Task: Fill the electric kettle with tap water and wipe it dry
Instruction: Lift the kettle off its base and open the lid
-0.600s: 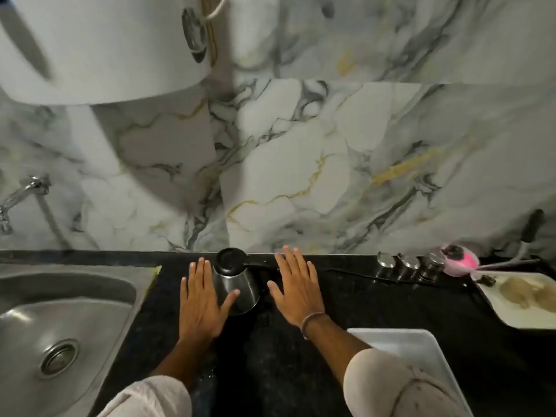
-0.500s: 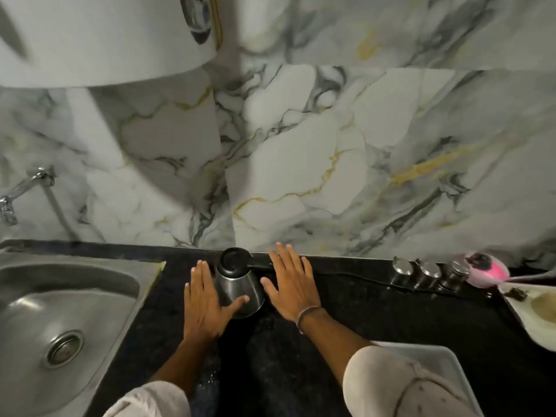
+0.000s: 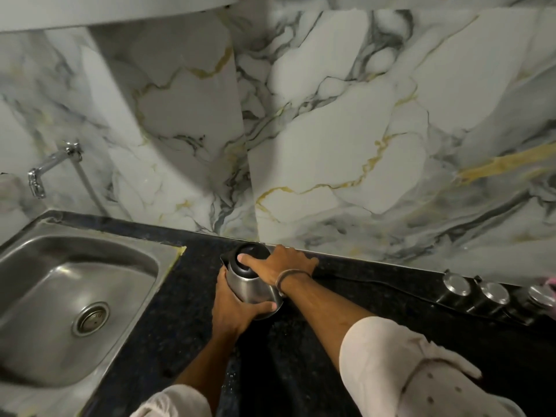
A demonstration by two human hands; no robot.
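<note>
A steel electric kettle with a black lid stands on the dark countertop against the marble wall. My left hand wraps around its lower body from the near left side. My right hand lies over the top and right side where the handle is, thumb on the black lid. The kettle's lid is closed. A chrome tap juts from the wall at far left above the steel sink.
A black cord runs along the counter from the kettle to the right. Three small steel-lidded jars stand in a row at the right. A white rounded appliance hangs overhead at top left.
Both hands were flat on the counter beside the kettle; now they have closed on it, left on the body and right over the lid and handle. The view has shifted right and down.
</note>
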